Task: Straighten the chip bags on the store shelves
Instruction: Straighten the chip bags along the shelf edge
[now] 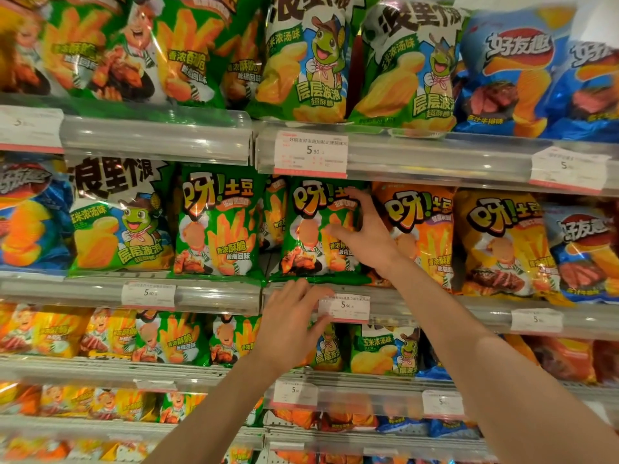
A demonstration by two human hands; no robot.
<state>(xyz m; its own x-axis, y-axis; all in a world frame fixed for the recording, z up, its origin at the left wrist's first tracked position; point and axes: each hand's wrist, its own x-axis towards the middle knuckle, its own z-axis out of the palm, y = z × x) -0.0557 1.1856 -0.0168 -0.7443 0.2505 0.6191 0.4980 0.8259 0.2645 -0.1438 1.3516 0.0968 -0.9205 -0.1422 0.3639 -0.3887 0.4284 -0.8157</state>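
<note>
Head view: right hand (363, 234) gripped the right edge of a green foil chip bag printed with fries (313, 231), fingers (351, 195) curled over its upper right side, thumb on its front. The bag stood upright on the second clear-fronted store shelf (418, 304), between another green fries bag (217, 222) and an orange fries bag (422, 229). Left hand (289, 324), fingers relaxed and slightly apart, rested against the shelf rail, touching a white price tag (345, 308).
</note>
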